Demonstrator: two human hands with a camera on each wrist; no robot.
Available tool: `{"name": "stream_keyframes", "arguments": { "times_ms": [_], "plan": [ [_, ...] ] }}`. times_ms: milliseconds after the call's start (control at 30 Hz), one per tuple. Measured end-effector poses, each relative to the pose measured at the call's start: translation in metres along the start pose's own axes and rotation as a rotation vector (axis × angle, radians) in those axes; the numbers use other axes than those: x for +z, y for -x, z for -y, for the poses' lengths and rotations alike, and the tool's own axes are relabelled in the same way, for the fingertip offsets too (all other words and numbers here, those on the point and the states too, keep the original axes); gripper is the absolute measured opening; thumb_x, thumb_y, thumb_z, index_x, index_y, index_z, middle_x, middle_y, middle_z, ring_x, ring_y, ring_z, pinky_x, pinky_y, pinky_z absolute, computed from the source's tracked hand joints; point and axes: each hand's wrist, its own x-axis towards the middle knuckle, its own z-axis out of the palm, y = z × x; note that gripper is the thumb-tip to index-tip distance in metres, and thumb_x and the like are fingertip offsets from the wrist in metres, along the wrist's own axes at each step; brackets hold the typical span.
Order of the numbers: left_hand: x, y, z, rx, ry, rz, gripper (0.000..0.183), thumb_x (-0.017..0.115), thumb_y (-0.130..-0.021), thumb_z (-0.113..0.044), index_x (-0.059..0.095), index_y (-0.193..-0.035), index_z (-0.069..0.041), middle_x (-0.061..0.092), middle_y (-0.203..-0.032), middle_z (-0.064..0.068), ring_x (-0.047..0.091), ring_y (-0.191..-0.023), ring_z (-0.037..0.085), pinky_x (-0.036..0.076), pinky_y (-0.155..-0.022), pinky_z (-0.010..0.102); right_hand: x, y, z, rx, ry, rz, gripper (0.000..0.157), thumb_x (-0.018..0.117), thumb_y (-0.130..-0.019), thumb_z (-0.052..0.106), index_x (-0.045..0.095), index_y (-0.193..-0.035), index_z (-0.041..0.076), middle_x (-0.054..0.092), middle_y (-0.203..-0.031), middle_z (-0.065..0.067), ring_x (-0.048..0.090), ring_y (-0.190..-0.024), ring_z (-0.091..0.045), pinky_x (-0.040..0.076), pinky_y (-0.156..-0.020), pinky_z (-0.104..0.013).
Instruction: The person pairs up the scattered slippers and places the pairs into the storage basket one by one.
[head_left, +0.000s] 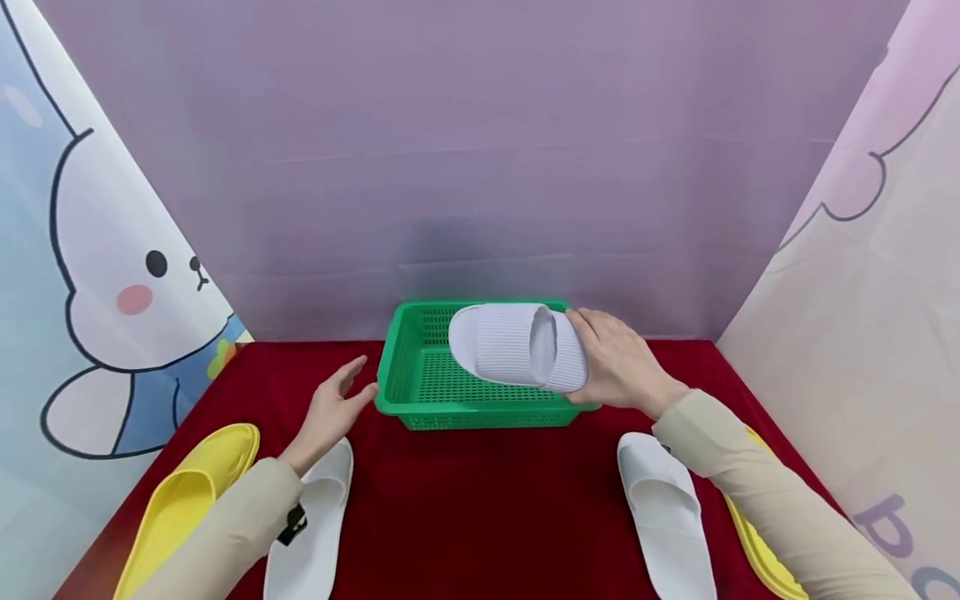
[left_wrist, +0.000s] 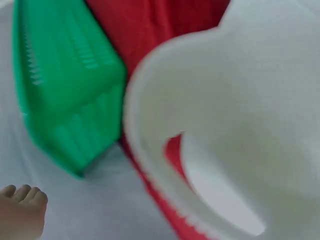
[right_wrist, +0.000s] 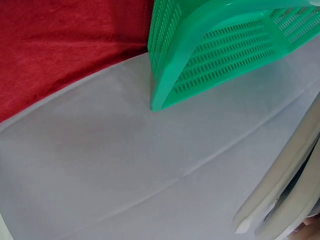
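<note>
My right hand [head_left: 626,362] grips the heel end of a white ribbed slipper [head_left: 510,343] above the green basket [head_left: 487,421]. In the right wrist view, two pale slipper edges [right_wrist: 285,200] lie close together at the lower right, with part of the hand's fingers [right_wrist: 307,229] behind them. My left hand [head_left: 333,408] is held beside the basket's left rim, fingers spread and nothing in them. Beneath the left wrist lies a plain white slipper [head_left: 322,500], which looms large and blurred in the left wrist view.
A yellow slipper [head_left: 183,500] lies at the far left. Another white slipper [head_left: 667,517] rests on the right, and a second yellow slipper [head_left: 761,542] is partly hidden by the right sleeve. Red cloth [head_left: 487,517] covers the table. A grey-purple curtain [head_left: 480,167] hangs behind the basket.
</note>
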Motion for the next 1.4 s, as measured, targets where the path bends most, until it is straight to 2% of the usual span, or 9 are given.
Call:
{"name": "stream_keyframes", "arguments": {
  "times_ms": [67, 167, 333, 467, 567, 900, 1100, 1233, 1400],
  "plan": [
    [0.005, -0.011, 0.008, -0.05, 0.009, 0.035, 0.07, 0.054, -0.091, -0.038, 0.02, -0.147, -0.013, 0.02, -0.151, 0.013, 0.019, -0.138, 0.034, 0.027, -0.108, 0.05, 0.0, 0.001, -0.001, 0.004, 0.003, 0.006, 0.102, 0.074, -0.055, 0.052, 0.036, -0.134, -0.001, 0.048, -0.127, -0.018, 0.045, -0.116, -0.033, 0.041, -0.097, -0.048],
    [0.014, -0.027, 0.016, -0.08, 0.045, 0.083, 0.08, 0.057, -0.088, -0.041, 0.011, -0.148, -0.013, 0.012, -0.153, 0.012, 0.014, -0.14, 0.034, 0.025, -0.109, 0.05, 0.001, 0.004, -0.004, 0.016, 0.004, 0.004, 0.103, 0.076, -0.053, 0.051, 0.037, -0.133, -0.001, 0.048, -0.126, -0.018, 0.046, -0.115, -0.034, 0.041, -0.096, -0.049],
    [0.021, -0.04, 0.029, -0.075, 0.112, 0.117, 0.083, 0.061, -0.088, -0.03, 0.007, -0.148, -0.011, 0.009, -0.154, 0.013, 0.012, -0.141, 0.032, 0.025, -0.11, 0.048, 0.007, 0.002, -0.005, 0.029, -0.038, -0.002, 0.103, 0.077, -0.053, 0.051, 0.038, -0.133, 0.0, 0.049, -0.126, -0.018, 0.047, -0.114, -0.033, 0.044, -0.092, -0.049],
    [0.019, -0.038, 0.039, -0.062, 0.185, 0.119, 0.076, 0.057, -0.09, -0.019, 0.008, -0.148, -0.008, 0.018, -0.151, 0.017, 0.027, -0.136, 0.032, 0.034, -0.105, 0.046, 0.015, -0.005, -0.005, 0.032, -0.074, 0.022, 0.102, 0.075, -0.055, 0.053, 0.036, -0.135, 0.002, 0.047, -0.128, -0.016, 0.046, -0.115, -0.031, 0.045, -0.091, -0.048],
    [0.018, -0.037, 0.041, -0.052, 0.217, 0.109, 0.073, 0.056, -0.091, -0.018, 0.01, -0.148, -0.009, 0.025, -0.149, 0.017, 0.038, -0.13, 0.032, 0.042, -0.098, 0.043, 0.019, -0.011, -0.007, 0.036, -0.092, 0.05, 0.103, 0.074, -0.056, 0.054, 0.034, -0.136, 0.003, 0.046, -0.131, -0.015, 0.045, -0.117, -0.031, 0.045, -0.093, -0.048],
    [0.024, -0.035, 0.039, -0.06, 0.187, 0.118, 0.071, 0.054, -0.092, -0.02, 0.01, -0.148, -0.011, 0.029, -0.147, 0.017, 0.042, -0.127, 0.032, 0.043, -0.097, 0.045, 0.038, -0.035, -0.018, 0.091, -0.248, 0.182, 0.104, 0.077, -0.058, 0.053, 0.03, -0.14, 0.009, 0.043, -0.135, -0.008, 0.04, -0.121, -0.027, 0.045, -0.092, -0.048],
    [0.021, -0.028, 0.04, -0.073, 0.146, 0.094, 0.07, 0.054, -0.092, -0.019, 0.012, -0.147, -0.009, 0.032, -0.145, 0.019, 0.043, -0.125, 0.032, 0.044, -0.095, 0.04, 0.069, -0.053, -0.022, 0.034, -0.367, 0.177, 0.099, 0.08, -0.056, 0.051, 0.034, -0.136, 0.013, 0.045, -0.131, -0.003, 0.043, -0.115, -0.021, 0.047, -0.087, -0.042],
    [0.025, -0.023, 0.04, -0.078, 0.152, 0.089, 0.069, 0.055, -0.091, -0.017, 0.014, -0.147, -0.008, 0.036, -0.142, 0.019, 0.047, -0.122, 0.032, 0.047, -0.091, 0.035, 0.089, -0.049, -0.027, 0.012, -0.368, 0.182, 0.101, 0.078, -0.057, 0.055, 0.034, -0.137, 0.013, 0.044, -0.133, -0.002, 0.041, -0.119, -0.021, 0.046, -0.089, -0.043],
    [0.024, -0.013, 0.038, -0.094, 0.151, 0.102, 0.07, 0.055, -0.091, -0.017, 0.015, -0.147, -0.009, 0.037, -0.142, 0.019, 0.048, -0.12, 0.032, 0.049, -0.087, 0.033, 0.11, -0.039, -0.028, 0.046, -0.363, 0.195, 0.108, 0.075, -0.058, 0.059, 0.03, -0.142, 0.011, 0.037, -0.139, -0.006, 0.04, -0.122, -0.025, 0.044, -0.093, -0.046]
  ]
}}
